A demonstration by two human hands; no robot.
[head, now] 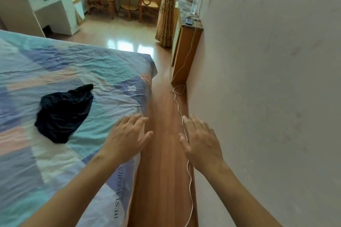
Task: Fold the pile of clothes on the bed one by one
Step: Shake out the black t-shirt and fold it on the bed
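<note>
Bed (55,72): patchwork sheet in blue, teal and pink; its right edge runs from the near centre to a far corner. Dark garment (63,114): crumpled, unfolded, lying on the sheet left of that edge, bare sheet all around it. Left hand (127,137): grip released, fingers spread, over the bed's right edge, holding nothing. Right hand (201,142): grip released, fingers spread, above the wooden floor (162,162). Floor strip: narrow, between bed and wall (267,79). White cable (188,171): trailing along the wall's foot.
</note>
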